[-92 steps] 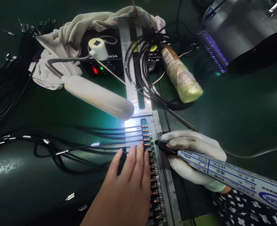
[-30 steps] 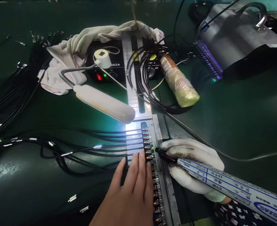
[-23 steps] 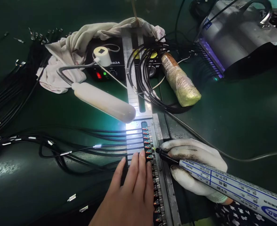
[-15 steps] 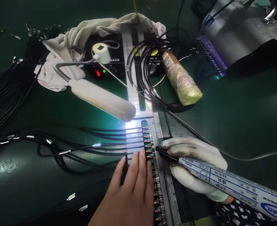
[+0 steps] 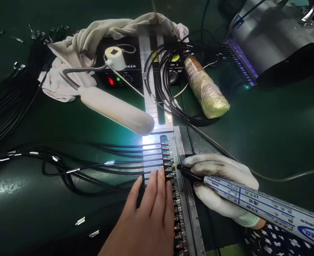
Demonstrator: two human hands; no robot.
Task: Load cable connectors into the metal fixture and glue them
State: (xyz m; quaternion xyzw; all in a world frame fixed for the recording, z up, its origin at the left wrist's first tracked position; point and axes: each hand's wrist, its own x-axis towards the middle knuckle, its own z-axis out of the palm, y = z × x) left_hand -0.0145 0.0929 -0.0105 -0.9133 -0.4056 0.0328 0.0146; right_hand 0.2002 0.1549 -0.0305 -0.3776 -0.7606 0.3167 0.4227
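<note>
My bare left hand point(image 5: 150, 209) lies flat over the black cables point(image 5: 124, 154) and the metal fixture point(image 5: 153, 156), fingers stretched out. Along the fixture's slot runs a row of small connectors point(image 5: 167, 153) with coloured wire ends. My right hand point(image 5: 221, 188), in a stained white glove, is closed around a glue pen point(image 5: 253, 199) with a blue-and-white printed barrel and black nozzle. Its tip is at the connectors just beyond my left fingertips; whether it touches them I cannot tell. A white lamp point(image 5: 116, 110) on a flexible neck lights the fixture from above.
Behind stands a black control box point(image 5: 131, 80) with lit switches, draped with a cloth point(image 5: 79, 49). A coil of cables point(image 5: 164, 78) and a plastic-wrapped bundle point(image 5: 207, 89) lie beside it. At far right is a metal hood point(image 5: 276, 35) with violet light. Many cables point(image 5: 12, 96) cover the left side.
The pen and gloved right hand have shifted very slightly right, the tip drawing back a little from the connectors. My left hand stays in place.
</note>
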